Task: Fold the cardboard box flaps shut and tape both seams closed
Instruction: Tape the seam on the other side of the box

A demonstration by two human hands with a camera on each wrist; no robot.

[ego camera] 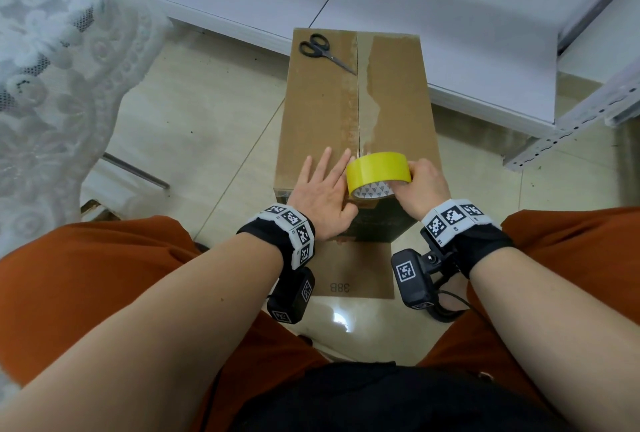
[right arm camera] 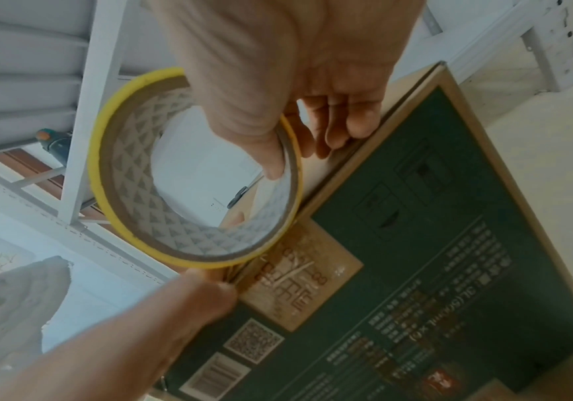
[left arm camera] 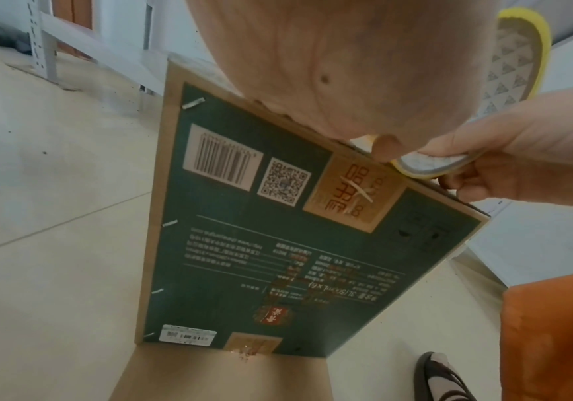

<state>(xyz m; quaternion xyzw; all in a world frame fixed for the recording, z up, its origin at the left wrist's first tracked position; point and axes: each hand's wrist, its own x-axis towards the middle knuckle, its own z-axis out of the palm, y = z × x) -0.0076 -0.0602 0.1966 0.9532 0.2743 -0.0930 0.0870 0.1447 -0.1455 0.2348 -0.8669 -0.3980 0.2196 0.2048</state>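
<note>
The cardboard box (ego camera: 398, 92) stands on the floor with its top flaps folded down. The middle seam (ego camera: 357, 102) runs away from me and carries old torn tape marks. My left hand (ego camera: 322, 189) lies flat on the near left of the top with straight, spread fingers. Its thumb (right arm camera: 205, 287) sits at the front edge, just under the roll. My right hand (ego camera: 420, 185) grips the yellow tape roll (ego camera: 377, 168), thumb inside the core (right arm camera: 271, 152), and holds it on edge over the seam at the near edge. The box's green printed front face (left arm camera: 278, 244) shows below.
Black scissors (ego camera: 323, 50) lie on the far left of the box top. White boards (ego camera: 450, 15) and a perforated metal rail (ego camera: 554, 133) lie behind and to the right. White lace cloth (ego camera: 52, 85) hangs at the left. A cardboard flap (ego camera: 356, 275) lies on the tiles between my knees.
</note>
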